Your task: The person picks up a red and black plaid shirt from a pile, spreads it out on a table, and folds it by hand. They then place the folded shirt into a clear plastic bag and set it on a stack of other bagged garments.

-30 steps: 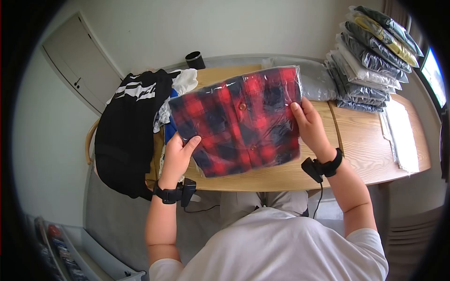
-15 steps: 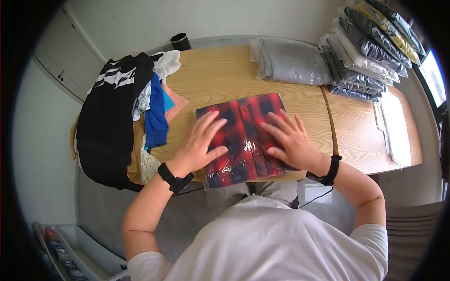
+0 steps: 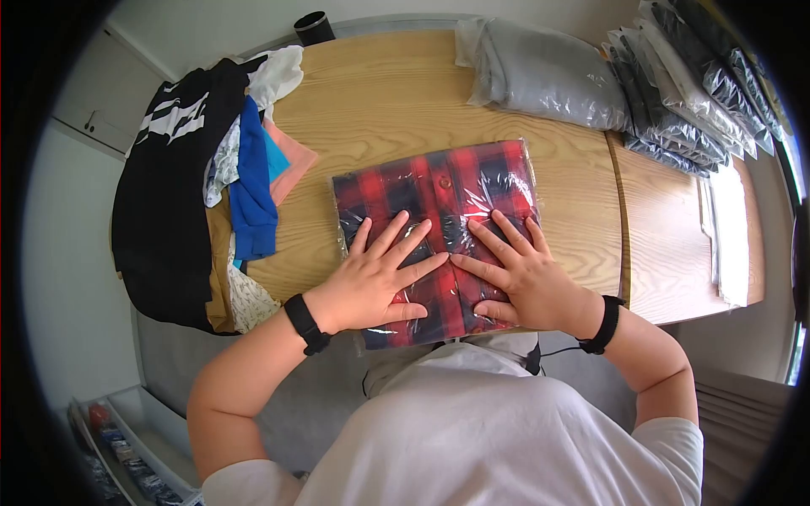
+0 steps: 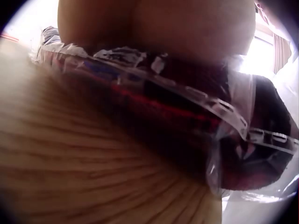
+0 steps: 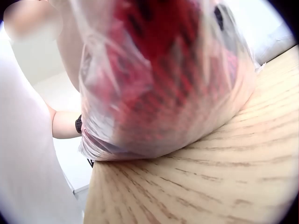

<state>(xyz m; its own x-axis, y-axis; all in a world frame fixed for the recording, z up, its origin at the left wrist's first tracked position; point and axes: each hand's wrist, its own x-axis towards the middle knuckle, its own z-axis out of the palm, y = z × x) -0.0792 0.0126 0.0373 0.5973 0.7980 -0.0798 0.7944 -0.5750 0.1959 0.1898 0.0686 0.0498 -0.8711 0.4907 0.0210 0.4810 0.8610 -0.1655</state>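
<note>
A folded red and navy plaid shirt (image 3: 443, 198) in a clear plastic bag lies on the wooden table (image 3: 380, 93), close to its front edge. My left hand (image 3: 367, 282) rests flat on the left half of the bag, fingers spread. Opposite it, my right hand (image 3: 531, 282) presses on the right half, also with straight, spread fingers. The two index fingertips nearly meet at the button line. From the left wrist, the bag's clear edge (image 4: 177, 88) shows close over the wood. In the right wrist view, the plastic (image 5: 154, 107) bulges at the side.
Unbagged clothes, with a black garment (image 3: 164, 211) and a blue sleeve (image 3: 253, 194), lie at the left. A grey bagged garment (image 3: 548, 76) sits at the back right beside a stack of bagged clothes (image 3: 675, 93). Flat white bags (image 3: 730, 236) lie far right; a black bin (image 3: 314, 29) stands behind.
The bagged shirt was held up by its sides, then was lowered to the table. My hands let go of the edges and now lie spread on top, closer together than half a second ago.
</note>
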